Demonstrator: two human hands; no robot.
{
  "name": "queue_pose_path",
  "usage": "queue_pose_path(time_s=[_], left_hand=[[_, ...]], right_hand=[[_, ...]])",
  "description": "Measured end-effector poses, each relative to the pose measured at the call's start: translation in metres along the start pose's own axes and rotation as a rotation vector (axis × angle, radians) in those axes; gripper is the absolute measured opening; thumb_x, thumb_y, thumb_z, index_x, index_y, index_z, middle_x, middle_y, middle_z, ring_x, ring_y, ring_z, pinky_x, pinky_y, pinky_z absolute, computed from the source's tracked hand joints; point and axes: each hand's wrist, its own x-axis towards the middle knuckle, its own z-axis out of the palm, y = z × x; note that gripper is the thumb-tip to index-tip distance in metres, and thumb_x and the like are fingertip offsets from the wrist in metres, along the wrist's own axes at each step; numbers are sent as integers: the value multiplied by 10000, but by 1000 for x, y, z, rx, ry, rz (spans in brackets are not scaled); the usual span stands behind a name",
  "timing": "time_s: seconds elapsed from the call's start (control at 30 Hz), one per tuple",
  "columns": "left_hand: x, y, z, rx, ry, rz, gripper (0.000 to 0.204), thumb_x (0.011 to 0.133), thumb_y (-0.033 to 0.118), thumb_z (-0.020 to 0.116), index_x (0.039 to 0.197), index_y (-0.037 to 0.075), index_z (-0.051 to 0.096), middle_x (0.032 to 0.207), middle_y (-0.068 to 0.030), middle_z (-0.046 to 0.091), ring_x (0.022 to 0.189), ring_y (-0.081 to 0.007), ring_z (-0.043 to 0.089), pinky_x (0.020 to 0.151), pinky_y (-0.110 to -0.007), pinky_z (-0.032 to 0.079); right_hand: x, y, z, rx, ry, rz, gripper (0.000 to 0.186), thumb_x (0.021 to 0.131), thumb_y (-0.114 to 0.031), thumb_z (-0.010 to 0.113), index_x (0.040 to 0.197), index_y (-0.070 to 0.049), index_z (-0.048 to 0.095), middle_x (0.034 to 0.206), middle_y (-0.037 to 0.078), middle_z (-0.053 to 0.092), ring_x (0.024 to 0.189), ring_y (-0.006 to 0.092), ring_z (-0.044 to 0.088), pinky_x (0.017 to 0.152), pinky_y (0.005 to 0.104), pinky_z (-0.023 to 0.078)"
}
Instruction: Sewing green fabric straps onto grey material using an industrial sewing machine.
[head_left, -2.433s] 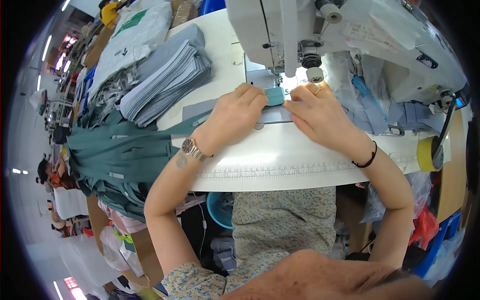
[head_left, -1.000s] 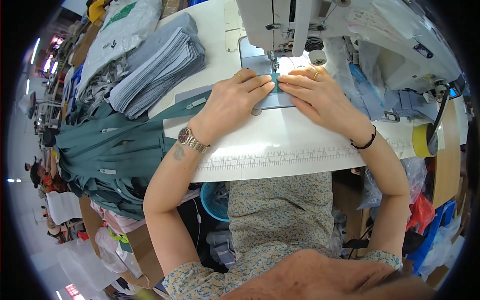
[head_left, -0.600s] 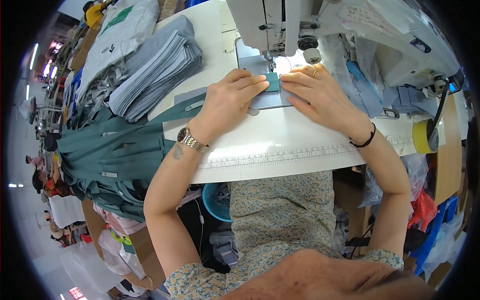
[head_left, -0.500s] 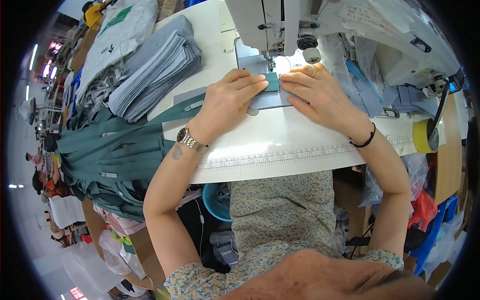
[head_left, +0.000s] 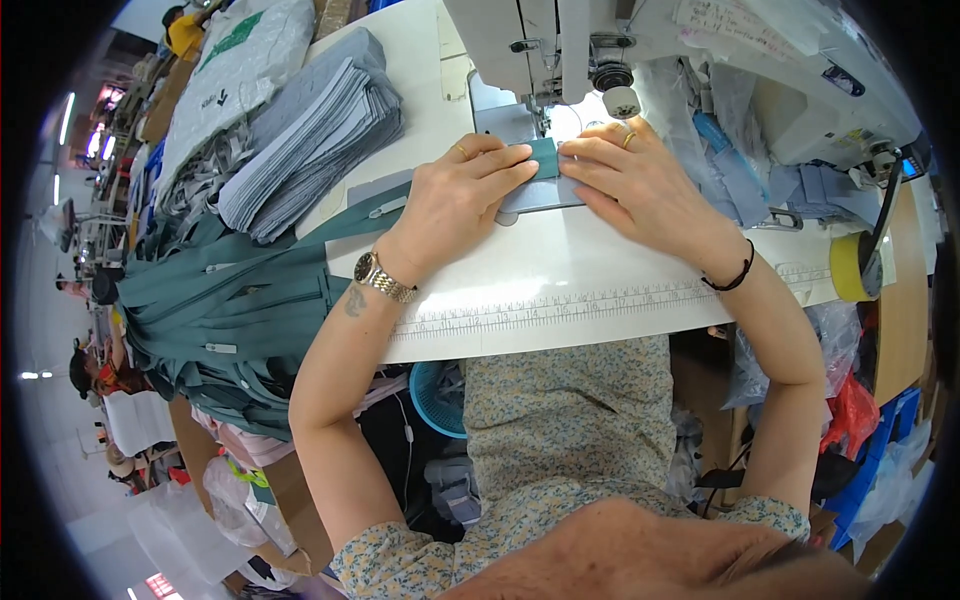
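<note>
A white sewing machine stands over the metal plate. A small teal fabric piece lies just before the presser foot. My left hand has its bent fingers pressed together on the piece's left part. My right hand presses closed fingertips at its right end, with the thumb lower, by the plate. A long teal strip runs from under my left hand to a heap of teal garment pieces with zippers.
Stacked grey fabric and a white plastic bag fill the left of the table. Yellow tape, grey scraps are at right. A blue basket sits below. Co-workers are at far left.
A second ago my fingertips were closer together; now they are slightly farther apart, with more of the teal piece showing between them. The view has shifted a little.
</note>
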Motion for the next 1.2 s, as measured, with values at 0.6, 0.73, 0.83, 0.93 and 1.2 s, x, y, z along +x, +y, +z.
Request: queue_pose_path(time_s=[0.6,0.73,0.83,0.93,1.2], left_hand=[[-36,-18,-70,511,-280,31,423,788,100,630,1208,43,640,1137,-66,687,1046,-250,658,832,-325,568],[-53,-25,-110,367,-300,-119,329,850,131,657,1169,58,677,1149,-92,692,1067,-267,651,868,-359,556],[-31,-47,-129,53,-30,-469,270,909,257,681,1098,68,714,1113,-155,702,1050,-319,664,845,-421,556],[-4,-104,-109,387,108,-502,234,936,254,635,965,36,713,973,-182,717,928,-362,688,786,-453,559],[-12,-107,-91,546,-122,-535,202,918,155,578,789,32,674,738,-177,678,712,-394,666,663,-482,532]], right_hand=[[2,-3,-2,-93,-112,3,313,905,-138,641,1208,-62,667,1314,30,632,1233,207,550,1101,523,371],[1,-3,-3,-54,-195,40,384,900,-93,600,1278,-26,617,1382,58,588,1266,242,523,1064,452,363],[5,-6,-5,-52,-184,20,386,898,-92,605,1278,-29,617,1381,64,588,1262,243,528,1049,452,372],[7,-8,-7,-55,-124,-1,346,881,-125,663,1218,-44,657,1306,43,628,1231,207,550,1087,517,372],[4,-6,-1,-64,-115,11,320,892,-126,658,1204,-54,666,1293,46,634,1226,212,558,1080,523,385]])
